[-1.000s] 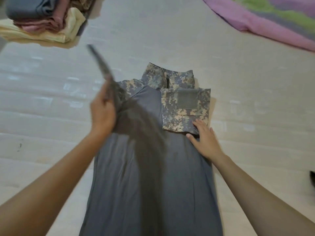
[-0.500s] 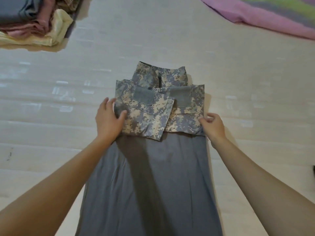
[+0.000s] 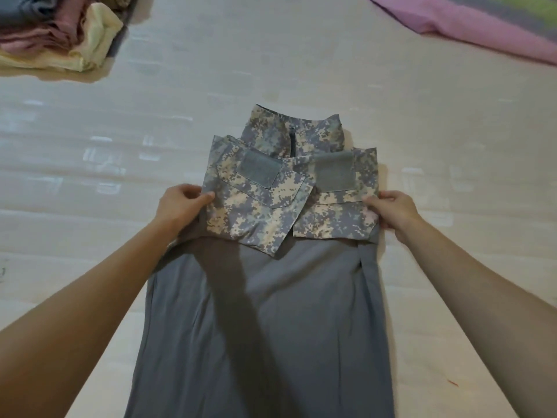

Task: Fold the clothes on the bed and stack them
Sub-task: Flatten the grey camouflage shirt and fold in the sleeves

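Observation:
A grey shirt with camouflage collar and sleeves lies flat on the bed, collar pointing away from me. Both camouflage sleeves are folded in across the chest, the left one overlapping the right. My left hand pinches the shirt's left edge at the sleeve, thumb on top. My right hand grips the right edge at the other sleeve. A stack of folded clothes in grey, pink and pale yellow sits at the far left.
The pale bed surface stretches all around the shirt. A pink, green and purple blanket lies at the far right corner.
The left sleeve, held up in the air a second ago, now lies folded across the chest. Both hands have moved out to the shirt's side edges and taken hold.

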